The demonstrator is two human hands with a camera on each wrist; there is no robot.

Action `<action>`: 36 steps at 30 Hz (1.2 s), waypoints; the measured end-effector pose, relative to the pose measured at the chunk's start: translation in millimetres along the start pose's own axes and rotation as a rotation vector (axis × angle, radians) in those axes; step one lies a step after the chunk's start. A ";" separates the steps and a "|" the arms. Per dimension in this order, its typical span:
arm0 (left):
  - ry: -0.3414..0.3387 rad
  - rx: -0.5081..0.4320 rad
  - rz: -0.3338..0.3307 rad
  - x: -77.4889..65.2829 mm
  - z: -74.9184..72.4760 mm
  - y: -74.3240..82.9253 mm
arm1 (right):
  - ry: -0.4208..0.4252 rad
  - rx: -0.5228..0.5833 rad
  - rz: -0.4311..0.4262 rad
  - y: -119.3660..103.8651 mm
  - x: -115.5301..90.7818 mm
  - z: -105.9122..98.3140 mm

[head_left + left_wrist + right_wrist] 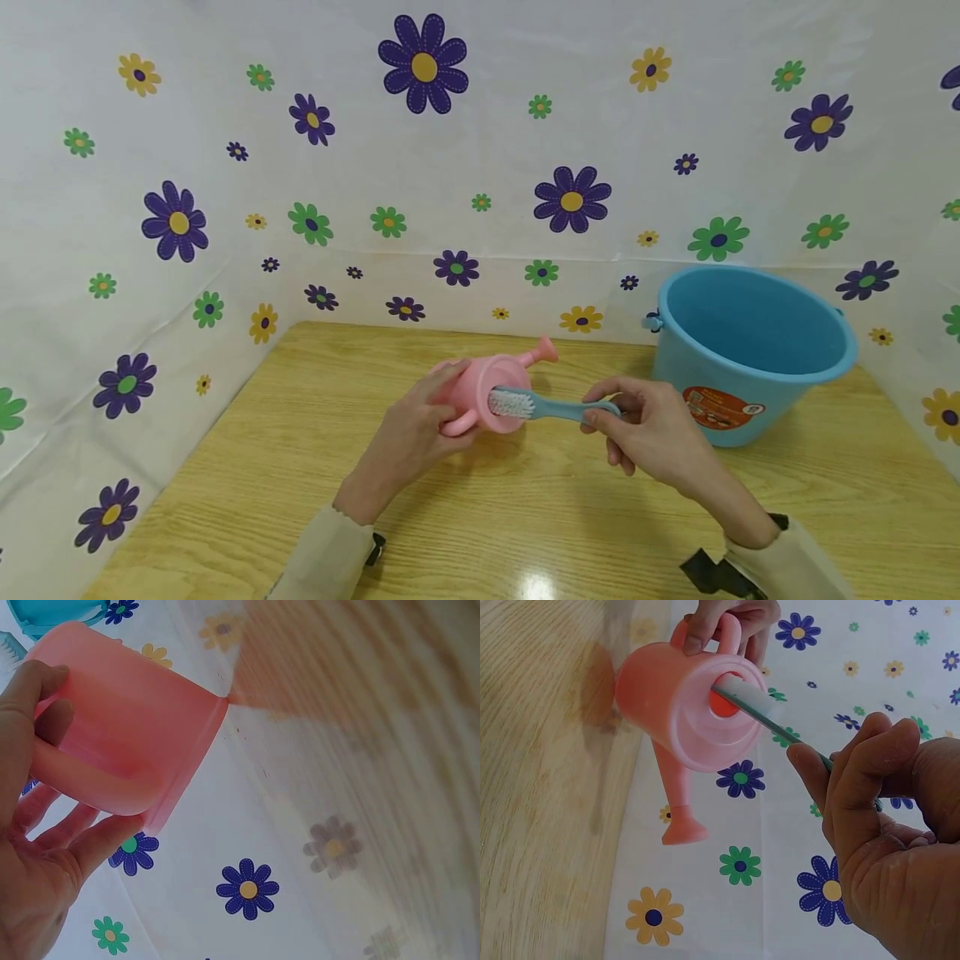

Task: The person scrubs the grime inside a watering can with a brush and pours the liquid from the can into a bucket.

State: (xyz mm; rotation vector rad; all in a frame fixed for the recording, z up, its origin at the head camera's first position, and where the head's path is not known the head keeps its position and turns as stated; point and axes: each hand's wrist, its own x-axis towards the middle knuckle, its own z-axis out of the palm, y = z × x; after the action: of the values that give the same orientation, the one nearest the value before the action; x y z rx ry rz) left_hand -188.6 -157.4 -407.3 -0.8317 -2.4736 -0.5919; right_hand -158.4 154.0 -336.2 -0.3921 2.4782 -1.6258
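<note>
A pink watering can [467,385] lies tipped over the table, its opening turned toward the right hand and its spout pointing to the back right. My left hand [415,423] grips it by the handle [94,780], fingers curled through the loop. Between thumb and fingers my right hand [651,423] pinches the end of a blue brush [558,408] with white bristles. The brush head is at the can's round opening [726,696]; in the right wrist view its tip reaches into the hole and is partly hidden there.
A large blue bucket [750,367] with an orange label stands at the back right of the wooden table [300,467]. Behind the table and along its sides hangs a white sheet [480,142] printed with purple, green and yellow flowers.
</note>
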 end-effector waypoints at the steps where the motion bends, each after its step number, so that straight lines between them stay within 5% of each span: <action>1: 0.001 -0.001 0.001 0.2 0.0 0.0 | 0.000 0.000 0.002 -0.2 -0.2 -0.5; 21: -0.005 -0.001 -0.024 0.1 -0.8 -0.4 | 0.039 0.005 -0.013 0.5 -7.7 -16.1; 36: 0.031 0.012 -0.038 -0.2 1.3 1.5 | 0.099 0.068 0.080 15.6 -5.3 -19.9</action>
State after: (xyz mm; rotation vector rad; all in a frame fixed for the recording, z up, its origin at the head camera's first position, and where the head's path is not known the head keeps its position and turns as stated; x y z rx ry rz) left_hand -187.9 -155.7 -408.1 -0.7665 -2.4673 -0.5976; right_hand -160.7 178.9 -342.6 -0.2049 2.4656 -1.7314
